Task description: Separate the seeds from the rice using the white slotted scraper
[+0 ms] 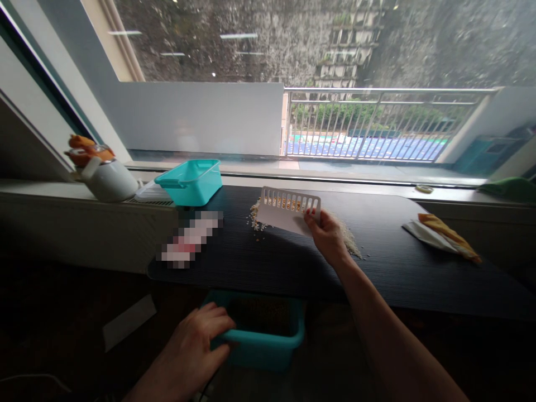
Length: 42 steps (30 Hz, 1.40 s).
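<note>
The table (397, 262) is seen in black, lined with fine lengthwise stripes. White and pale yellow are mixed in the grain (256, 218) beside the white slotted panel (288, 215). Red polish is shown on the nails of the right hand (329, 237). Both tubs are coloured teal: the near tub (268, 343) and the far tub (190, 181) at the left. A white pot (109, 180), far left, is topped by an orange toy (86, 149). At the right, a packet (444, 234) is coloured yellow and white; further right, a green cloth (513, 188) is seen.
</note>
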Tool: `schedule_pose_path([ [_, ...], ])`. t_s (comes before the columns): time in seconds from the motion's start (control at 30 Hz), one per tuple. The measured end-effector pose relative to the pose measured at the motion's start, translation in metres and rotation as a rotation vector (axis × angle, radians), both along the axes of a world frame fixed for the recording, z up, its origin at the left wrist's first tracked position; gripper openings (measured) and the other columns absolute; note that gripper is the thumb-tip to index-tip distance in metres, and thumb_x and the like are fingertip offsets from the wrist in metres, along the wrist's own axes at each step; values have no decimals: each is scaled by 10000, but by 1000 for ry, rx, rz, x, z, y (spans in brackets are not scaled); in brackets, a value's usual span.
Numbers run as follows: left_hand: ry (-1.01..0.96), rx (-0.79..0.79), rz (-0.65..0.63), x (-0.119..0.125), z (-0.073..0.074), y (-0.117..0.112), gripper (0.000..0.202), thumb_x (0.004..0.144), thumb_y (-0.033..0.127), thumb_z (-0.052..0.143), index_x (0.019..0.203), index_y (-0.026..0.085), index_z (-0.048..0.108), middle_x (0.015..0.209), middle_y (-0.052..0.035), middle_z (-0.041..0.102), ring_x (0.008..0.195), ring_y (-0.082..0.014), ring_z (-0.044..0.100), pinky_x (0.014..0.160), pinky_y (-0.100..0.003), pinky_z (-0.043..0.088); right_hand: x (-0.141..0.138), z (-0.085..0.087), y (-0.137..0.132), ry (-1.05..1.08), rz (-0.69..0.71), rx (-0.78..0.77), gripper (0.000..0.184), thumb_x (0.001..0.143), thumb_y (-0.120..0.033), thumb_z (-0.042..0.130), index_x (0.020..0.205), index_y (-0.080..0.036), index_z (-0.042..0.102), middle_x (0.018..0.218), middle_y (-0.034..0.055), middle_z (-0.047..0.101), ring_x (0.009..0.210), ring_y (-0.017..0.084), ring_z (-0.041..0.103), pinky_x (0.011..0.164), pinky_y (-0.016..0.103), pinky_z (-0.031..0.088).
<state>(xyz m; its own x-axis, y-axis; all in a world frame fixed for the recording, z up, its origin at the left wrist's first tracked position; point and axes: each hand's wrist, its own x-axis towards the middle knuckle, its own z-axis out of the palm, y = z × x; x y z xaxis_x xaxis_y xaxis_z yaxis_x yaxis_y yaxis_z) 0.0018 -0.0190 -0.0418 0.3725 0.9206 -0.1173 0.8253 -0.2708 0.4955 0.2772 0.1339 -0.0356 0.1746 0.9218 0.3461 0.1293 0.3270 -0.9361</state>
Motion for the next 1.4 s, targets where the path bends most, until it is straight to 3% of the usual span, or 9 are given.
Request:
schedule_pose_path([
  [0.27, 7, -27, -12, 0, 2, 2, 203, 682, 111, 466, 694, 202, 647, 767, -12, 639, 837, -203, 585, 781, -325, 428, -1, 4, -5, 47, 64, 6, 302, 757, -464, 660, 876, -186, 648, 740, -5, 599, 689, 148, 544, 653, 282, 439],
  [0.77, -4, -5, -4, -3, 1, 1, 228, 693, 110, 492, 749, 229, 678, 823, -10, 673, 890, -216, 606, 869, -350, 437, -4, 7, -6, 15, 13, 45, 339, 751, -511, 662, 863, -191, 659, 726, -4, 611, 679, 154, 556, 665, 302, 474],
  [1.1, -15, 35, -17, -6, 3, 1, 191, 681, 109, 482, 678, 214, 642, 752, -1, 643, 826, -192, 591, 773, -289, 441, -28, 9, -3, -59, 270, 65, 266, 787, -451, 648, 853, -194, 673, 730, -5, 593, 670, 139, 516, 645, 281, 439],
  [1.27, -66, 59, -8, -25, 8, -2, 206, 677, 93, 466, 690, 217, 630, 774, 5, 646, 843, -180, 589, 733, -247, 441, -56, 9, 1, -90, 399, 60, 298, 777, -487, 634, 787, -190, 654, 670, -25, 554, 618, 120, 477, 602, 255, 411],
  [1.4, -42, 58, 17, -47, 19, -7, 218, 680, 94, 475, 709, 217, 652, 773, 11, 658, 809, -175, 600, 730, -237, 452, -64, 8, -6, -84, 471, 32, 279, 766, -470, 647, 830, -199, 667, 734, -5, 607, 675, 141, 526, 655, 269, 433],
])
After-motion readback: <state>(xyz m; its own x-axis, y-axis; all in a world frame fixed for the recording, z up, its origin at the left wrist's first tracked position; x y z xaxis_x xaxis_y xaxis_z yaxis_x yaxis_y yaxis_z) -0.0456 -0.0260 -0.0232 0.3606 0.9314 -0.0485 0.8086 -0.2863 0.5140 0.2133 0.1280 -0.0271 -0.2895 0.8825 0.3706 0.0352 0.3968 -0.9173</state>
